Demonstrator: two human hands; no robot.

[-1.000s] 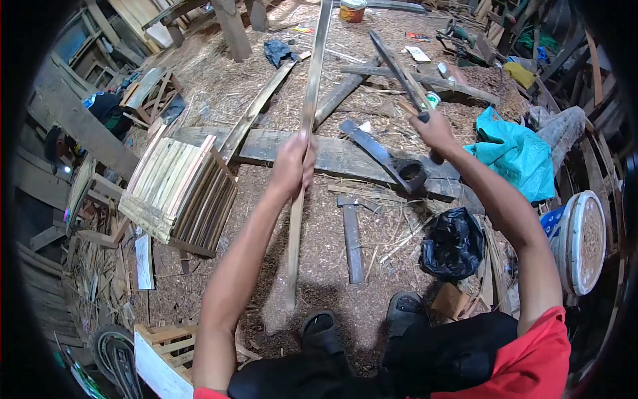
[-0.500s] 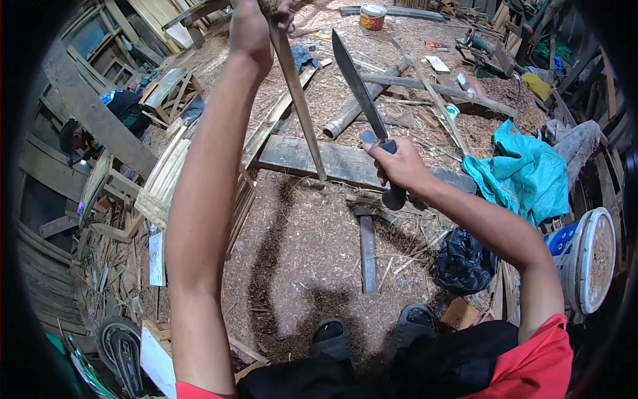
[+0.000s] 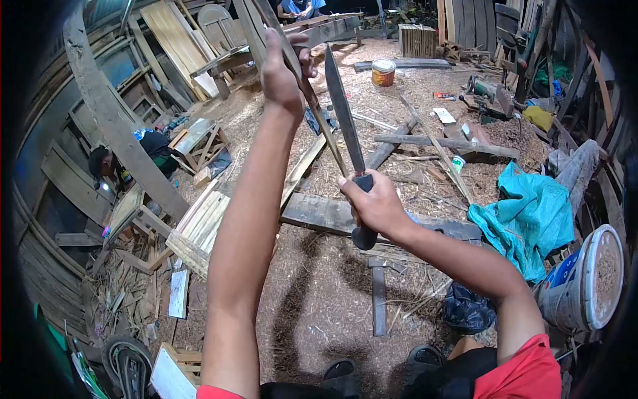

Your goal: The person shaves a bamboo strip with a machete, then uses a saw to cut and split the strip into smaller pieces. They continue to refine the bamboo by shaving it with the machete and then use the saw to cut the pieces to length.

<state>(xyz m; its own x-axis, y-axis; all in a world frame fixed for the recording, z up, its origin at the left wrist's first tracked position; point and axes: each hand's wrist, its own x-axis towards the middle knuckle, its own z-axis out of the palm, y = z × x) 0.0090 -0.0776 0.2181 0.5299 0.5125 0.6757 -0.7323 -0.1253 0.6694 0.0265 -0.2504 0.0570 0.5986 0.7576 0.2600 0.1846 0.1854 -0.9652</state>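
My left hand [image 3: 284, 73] is raised at the top centre, its fingers around a long thin wooden strip [image 3: 319, 116] that slants down to the right. In my right hand [image 3: 375, 199] is the dark handle of a large knife [image 3: 344, 110], its blade pointing up beside the strip. The strip's lower end comes close to my right hand; whether they touch is unclear. Below lies a thick dark board [image 3: 319, 211] on the ground, and nearer my feet a hammer-like tool [image 3: 379, 299] lies on the wood chips.
A white bucket [image 3: 578, 279] and a teal tarp [image 3: 531, 216] are at the right, with a black bag [image 3: 468, 309] near them. A person [image 3: 149, 149] crouches at the left behind a slanted post [image 3: 113, 120]. Another person [image 3: 302, 8] is at the back. A tub [image 3: 383, 72] stands farther off.
The view has tilted up and shows more of the background. The blade and the strip are closer together, and the strip slants more than before.
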